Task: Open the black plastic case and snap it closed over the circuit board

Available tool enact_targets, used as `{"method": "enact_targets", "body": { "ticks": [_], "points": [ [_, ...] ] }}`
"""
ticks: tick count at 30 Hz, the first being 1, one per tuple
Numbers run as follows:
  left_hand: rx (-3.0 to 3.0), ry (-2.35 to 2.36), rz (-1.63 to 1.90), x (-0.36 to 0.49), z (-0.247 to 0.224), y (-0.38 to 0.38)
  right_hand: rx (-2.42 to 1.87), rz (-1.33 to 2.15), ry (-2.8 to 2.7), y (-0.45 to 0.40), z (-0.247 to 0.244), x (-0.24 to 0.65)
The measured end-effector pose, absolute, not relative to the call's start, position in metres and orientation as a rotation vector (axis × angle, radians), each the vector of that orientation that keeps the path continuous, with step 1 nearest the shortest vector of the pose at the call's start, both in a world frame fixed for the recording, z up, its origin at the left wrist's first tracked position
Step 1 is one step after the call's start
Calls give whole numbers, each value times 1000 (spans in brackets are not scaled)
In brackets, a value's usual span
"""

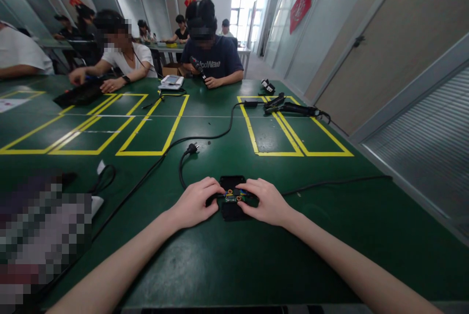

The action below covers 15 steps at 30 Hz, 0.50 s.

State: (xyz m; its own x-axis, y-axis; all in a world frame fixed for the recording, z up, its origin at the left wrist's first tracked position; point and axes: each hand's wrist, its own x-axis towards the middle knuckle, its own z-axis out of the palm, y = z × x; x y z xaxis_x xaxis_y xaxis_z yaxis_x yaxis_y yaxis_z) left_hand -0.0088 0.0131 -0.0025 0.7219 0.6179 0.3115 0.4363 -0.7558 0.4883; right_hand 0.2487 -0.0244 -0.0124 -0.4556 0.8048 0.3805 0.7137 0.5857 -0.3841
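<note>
A small green circuit board [230, 198] with copper-ringed coils and coloured wires lies over an opened black plastic case [234, 214] in front of me. My left hand [198, 201] pinches its left end, where a black cord with a plug [192, 148] leads away and curls back. My right hand [266, 201] is closed at the board's right end, thumb and forefinger on it. From behind that hand a black cable [340, 181] runs off to the right. My fingers hide the cord joints at both ends.
Another black cable [194, 137] crosses the green table [176, 270] diagonally. Black tools or parts [293, 107] lie by yellow tape outlines [256, 131] at the right. Across the table, a person [212, 55] holds a power tool [198, 67]; another handles a dark panel [78, 93]. Pixelated items [44, 240] lie at left.
</note>
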Motion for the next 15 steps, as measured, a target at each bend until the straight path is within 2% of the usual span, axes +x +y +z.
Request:
{"method": "enact_targets", "body": {
  "ticks": [9, 15],
  "points": [
    [2557, 886, 639, -12, 0, 17, -1262, 245, -2301, -19, -11, 245],
    [2521, 926, 582, -19, 1, 22, -1238, 495, -2250, -20, 0, 262]
  ]
}}
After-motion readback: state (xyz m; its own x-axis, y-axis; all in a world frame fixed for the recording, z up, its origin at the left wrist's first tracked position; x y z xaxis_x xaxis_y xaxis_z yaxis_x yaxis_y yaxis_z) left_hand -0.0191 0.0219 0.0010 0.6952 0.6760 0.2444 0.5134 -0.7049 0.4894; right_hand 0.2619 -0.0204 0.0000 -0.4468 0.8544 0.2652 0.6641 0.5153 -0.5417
